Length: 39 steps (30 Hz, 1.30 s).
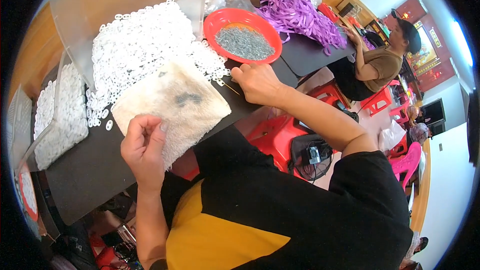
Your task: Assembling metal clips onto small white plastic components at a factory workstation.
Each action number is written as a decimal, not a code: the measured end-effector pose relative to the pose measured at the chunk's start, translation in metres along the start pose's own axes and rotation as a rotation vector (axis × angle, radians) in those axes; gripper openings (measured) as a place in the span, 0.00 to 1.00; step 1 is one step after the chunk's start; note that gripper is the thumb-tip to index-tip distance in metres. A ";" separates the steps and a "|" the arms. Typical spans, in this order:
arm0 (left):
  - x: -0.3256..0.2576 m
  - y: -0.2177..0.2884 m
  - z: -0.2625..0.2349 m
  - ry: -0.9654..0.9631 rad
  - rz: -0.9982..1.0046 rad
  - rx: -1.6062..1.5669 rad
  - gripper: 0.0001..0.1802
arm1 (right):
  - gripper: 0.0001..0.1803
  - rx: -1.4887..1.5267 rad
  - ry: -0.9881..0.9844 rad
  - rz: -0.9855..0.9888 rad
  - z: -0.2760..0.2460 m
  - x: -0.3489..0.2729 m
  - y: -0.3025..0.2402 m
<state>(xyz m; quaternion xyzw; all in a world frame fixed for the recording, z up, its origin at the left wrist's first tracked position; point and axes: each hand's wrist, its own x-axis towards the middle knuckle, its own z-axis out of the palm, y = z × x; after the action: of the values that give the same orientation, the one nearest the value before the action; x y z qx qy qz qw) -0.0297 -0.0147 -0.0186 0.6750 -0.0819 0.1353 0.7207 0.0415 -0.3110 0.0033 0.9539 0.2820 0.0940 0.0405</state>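
My left hand (pixel 144 147) is raised over the near left edge of a stained cream cloth (pixel 195 115), its thumb and fingers pinched together. Whatever may be between those fingertips is too small to see. My right hand (pixel 259 84) is closed at the table edge, just below a red plastic bowl (pixel 208 32) of small grey metal pieces (pixel 245 43). A thin tan stick (pixel 229 88) shows beside its fingers; whether they grip it I cannot tell. Behind the cloth spreads a heap of small white plastic pieces with holes (pixel 142 42).
A clear plastic bin (pixel 60 115) of white pieces stands at the left. Purple ribbons (pixel 300 17) are piled at the back of the dark table (pixel 92 182). A person in a brown top (pixel 382 65) sits at the right. Red stools (pixel 272 137) stand below the table.
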 end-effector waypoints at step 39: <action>-0.033 0.019 0.034 0.020 0.155 0.047 0.12 | 0.10 1.787 -0.321 -0.060 -0.027 0.027 -0.077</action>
<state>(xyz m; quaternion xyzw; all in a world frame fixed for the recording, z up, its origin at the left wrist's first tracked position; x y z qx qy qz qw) -0.0646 -0.0508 -0.0080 0.6819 -0.1236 0.1994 0.6928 0.0173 -0.2309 0.0235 0.6240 0.2658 -0.2950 -0.6730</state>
